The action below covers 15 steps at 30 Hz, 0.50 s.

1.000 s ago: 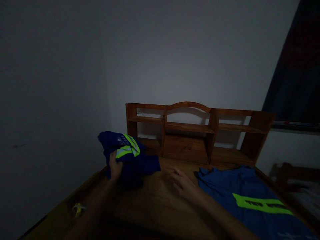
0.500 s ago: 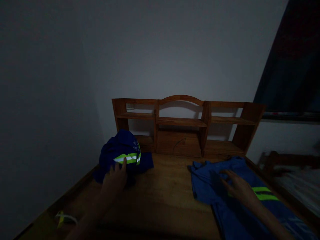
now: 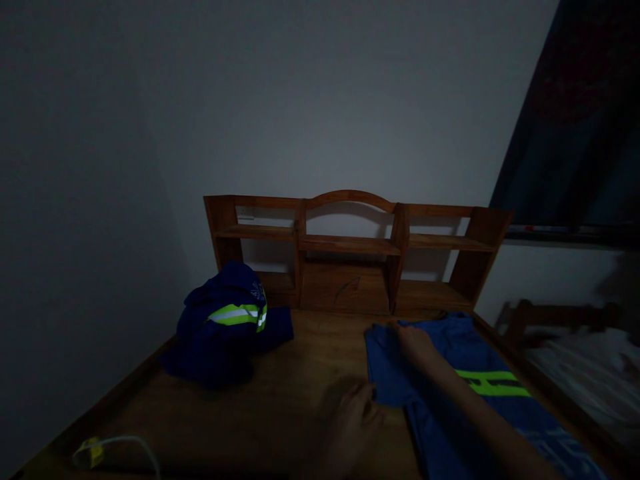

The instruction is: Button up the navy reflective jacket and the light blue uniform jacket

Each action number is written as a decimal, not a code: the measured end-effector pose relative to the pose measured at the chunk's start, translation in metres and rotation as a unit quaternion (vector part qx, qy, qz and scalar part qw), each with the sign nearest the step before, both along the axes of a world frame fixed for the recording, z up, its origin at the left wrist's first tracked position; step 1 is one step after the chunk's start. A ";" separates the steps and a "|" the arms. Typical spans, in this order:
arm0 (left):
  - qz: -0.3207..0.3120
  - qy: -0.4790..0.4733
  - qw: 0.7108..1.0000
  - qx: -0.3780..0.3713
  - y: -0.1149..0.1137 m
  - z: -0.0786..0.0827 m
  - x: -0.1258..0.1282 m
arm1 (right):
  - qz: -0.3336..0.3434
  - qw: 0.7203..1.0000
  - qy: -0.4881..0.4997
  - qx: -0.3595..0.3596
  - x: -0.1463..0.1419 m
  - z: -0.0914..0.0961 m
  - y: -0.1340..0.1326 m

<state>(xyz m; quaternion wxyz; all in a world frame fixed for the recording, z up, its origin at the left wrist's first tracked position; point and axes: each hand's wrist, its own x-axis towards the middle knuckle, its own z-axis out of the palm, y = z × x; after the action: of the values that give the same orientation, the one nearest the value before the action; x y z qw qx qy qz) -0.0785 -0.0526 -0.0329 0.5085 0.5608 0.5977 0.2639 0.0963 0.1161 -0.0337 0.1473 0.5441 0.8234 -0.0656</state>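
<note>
A blue work jacket (image 3: 437, 413) with a yellow-green reflective band lies spread flat on the right of the wooden tabletop (image 3: 320, 357). At its sleeve end, my left hand (image 3: 354, 417) is closed in a pinch on the sleeve's lower corner, slightly blurred. My right hand (image 3: 416, 345) reaches over the jacket, its fingers closed on the cloth at the sleeve's upper edge; the fingertips are partly hidden. To the left sits a bunched dark blue garment (image 3: 215, 347) with a similar reflective stripe, with neither hand on it.
A wooden shelf unit (image 3: 347, 250) stands along the back of the tabletop against the wall. A white cable (image 3: 125, 439) with a yellow tag lies at the front left. Beyond the right edge is bedding (image 3: 590, 373). The room is dim.
My left hand has left the bunched garment and moved right to the jacket's sleeve. My right hand has moved left and away from me along the jacket. The view has turned slightly right.
</note>
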 end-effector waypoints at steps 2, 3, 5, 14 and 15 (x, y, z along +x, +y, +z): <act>0.003 -0.025 1.000 -0.009 0.000 -0.002 -0.004 | -0.012 0.997 0.070 0.021 -0.002 0.027 0.012; 0.000 -0.036 0.999 -0.004 0.001 -0.002 -0.007 | -0.019 0.990 0.132 0.036 -0.002 0.047 0.017; -0.019 -0.051 0.998 0.015 0.006 0.000 -0.012 | -0.022 0.949 0.309 0.066 -0.003 0.095 0.027; -0.065 0.004 0.981 0.182 0.060 0.040 -0.018 | 0.017 0.681 0.687 0.251 -0.001 0.281 0.053; -0.087 -0.004 0.980 0.179 0.066 0.041 -0.020 | 0.030 0.670 0.695 0.258 0.002 0.288 0.059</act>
<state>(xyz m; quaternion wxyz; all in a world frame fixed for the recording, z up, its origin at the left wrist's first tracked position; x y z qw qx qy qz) -0.0984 0.0133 0.0082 0.4231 0.6914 0.4879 0.3238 0.0979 0.1752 0.2541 -0.6120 0.3323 0.6877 -0.2055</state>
